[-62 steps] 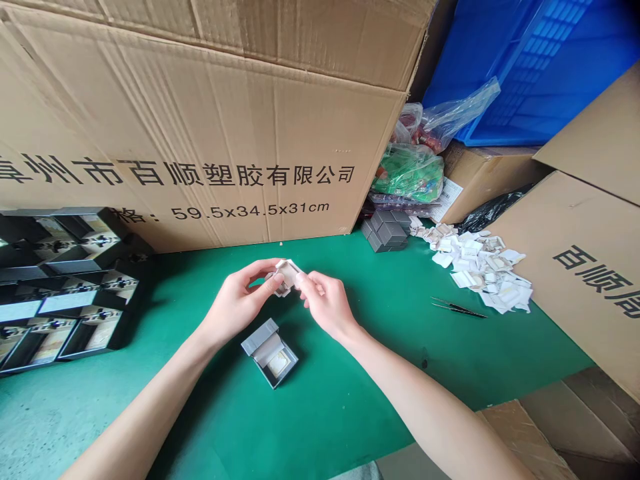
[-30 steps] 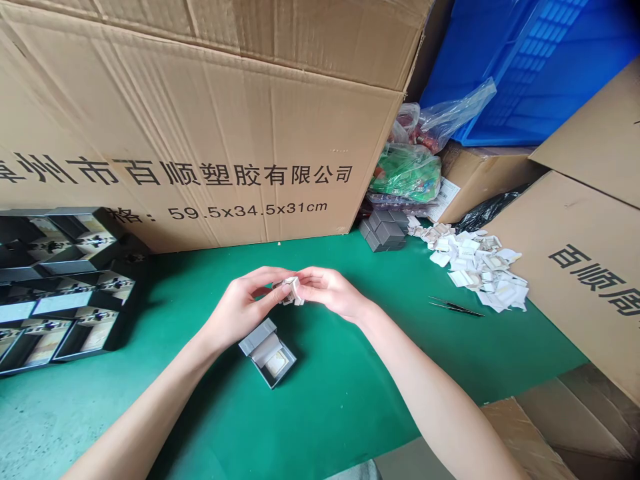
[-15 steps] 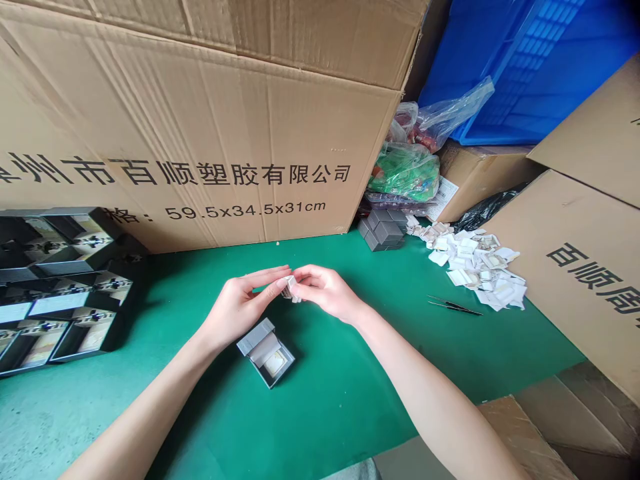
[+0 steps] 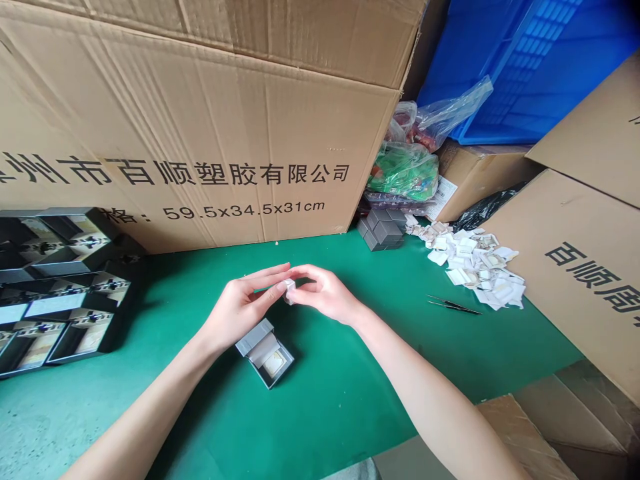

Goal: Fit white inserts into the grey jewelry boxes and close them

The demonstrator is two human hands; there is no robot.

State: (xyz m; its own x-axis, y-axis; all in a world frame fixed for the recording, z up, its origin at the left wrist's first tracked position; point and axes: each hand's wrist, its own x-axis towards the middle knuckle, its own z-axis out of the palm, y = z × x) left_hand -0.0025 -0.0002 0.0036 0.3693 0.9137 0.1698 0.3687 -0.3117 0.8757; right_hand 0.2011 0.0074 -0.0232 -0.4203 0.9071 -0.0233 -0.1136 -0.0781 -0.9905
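- The left hand [image 4: 239, 308] and the right hand [image 4: 325, 295] meet in the air above the counter [image 4: 330, 400], wrists raised and palms turned toward each other. Both are closed in a light pinch, not a clenched fist.
- Between their fingertips sits a small white piece [image 4: 289, 291]. Working at the very tips, with the other fingers curved clear, is the right way to handle something this small: the pressure stays even from both sides and the piece stays steady.
- Most of the small white piece is hidden by the fingers. Only a pale edge and corner show, so its exact shape can't be made out from here.
- It is held just above and behind an open gray jewellery box [image 4: 265, 353], which lies on the counter near the left wrist, with its lid [image 4: 255, 337] raised and a cream insert [image 4: 275, 365] inside.
- Off to the left stand rows of black open boxes [image 4: 75, 287]. Ahead sit stacked gray boxes [image 4: 381, 230].
- Further right lie a heap of white pieces [image 4: 473, 260] and a pair of black tweezers [image 4: 454, 306], touched by neither hand.
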